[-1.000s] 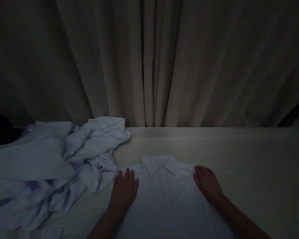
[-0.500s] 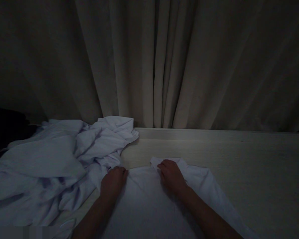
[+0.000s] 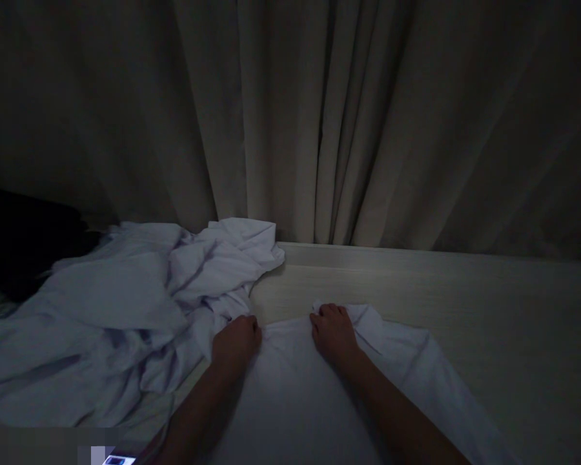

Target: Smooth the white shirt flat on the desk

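A white shirt (image 3: 300, 381) lies spread on the pale surface in front of me, its lower part running out of the bottom of the view. My left hand (image 3: 237, 342) is closed on the shirt's upper left corner, knuckles up. Along the top edge, my right hand (image 3: 336, 328) has its fingers curled over a folded, collar-like piece of the cloth. To the right of that hand, a loose flap and the sloping shoulder and sleeve lie on the surface. Both fingertips are partly hidden in fabric.
A crumpled heap of white cloth (image 3: 121, 310) fills the left side, close to my left hand. Behind it lies a dark black item (image 3: 26, 239). Beige curtains (image 3: 281, 129) hang along the back edge of the pale surface (image 3: 503, 336). A small lit screen (image 3: 119, 460) shows at bottom left.
The view has turned slightly left, so the scene sits farther right. My right hand has shifted a little toward my left hand, showing more of the flap. The lit screen has come into view.
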A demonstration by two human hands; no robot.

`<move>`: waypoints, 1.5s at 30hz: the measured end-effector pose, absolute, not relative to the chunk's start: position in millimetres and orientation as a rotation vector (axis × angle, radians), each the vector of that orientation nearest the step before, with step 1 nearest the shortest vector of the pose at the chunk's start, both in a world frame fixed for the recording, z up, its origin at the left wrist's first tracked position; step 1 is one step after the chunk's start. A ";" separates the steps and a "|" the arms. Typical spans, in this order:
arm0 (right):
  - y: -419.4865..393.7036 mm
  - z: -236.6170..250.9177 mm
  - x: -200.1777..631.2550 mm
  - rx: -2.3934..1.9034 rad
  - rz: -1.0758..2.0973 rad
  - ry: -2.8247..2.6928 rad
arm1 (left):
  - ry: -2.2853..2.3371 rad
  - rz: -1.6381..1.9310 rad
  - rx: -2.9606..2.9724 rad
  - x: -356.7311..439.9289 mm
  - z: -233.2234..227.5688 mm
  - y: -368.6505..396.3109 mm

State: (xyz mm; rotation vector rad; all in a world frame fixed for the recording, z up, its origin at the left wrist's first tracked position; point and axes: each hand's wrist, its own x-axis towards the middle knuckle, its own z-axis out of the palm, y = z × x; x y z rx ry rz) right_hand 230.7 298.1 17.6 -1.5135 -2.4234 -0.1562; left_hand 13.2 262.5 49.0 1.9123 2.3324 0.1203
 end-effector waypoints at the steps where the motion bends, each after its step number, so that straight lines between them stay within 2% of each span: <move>1: 297.4 18.2 230.8 -1.521 -0.167 -2.427 | 2.337 0.114 1.907 13.4 48.7 263.3; 10: 293.7 18.2 221.8 -1.576 -0.256 -2.426 | 2.360 0.124 1.857 23.6 48.7 272.9; 19: 291.8 21.4 242.6 -1.520 -0.048 -2.279 | 2.077 0.556 2.031 17.9 45.5 234.4; 29: 304.4 1.5 240.7 -1.292 -0.037 -2.436 | 1.968 0.265 2.399 37.7 12.4 222.8; 35: 300.0 11.4 244.8 -1.239 0.002 -2.422 | 2.013 0.281 2.452 34.2 20.8 223.6; 39: 293.0 21.7 277.8 -1.284 0.036 -2.235 | 2.117 0.332 2.403 18.3 33.1 229.9; 45: 255.2 33.6 302.2 -1.367 0.157 -2.149 | 2.096 0.282 2.396 0.3 32.7 249.7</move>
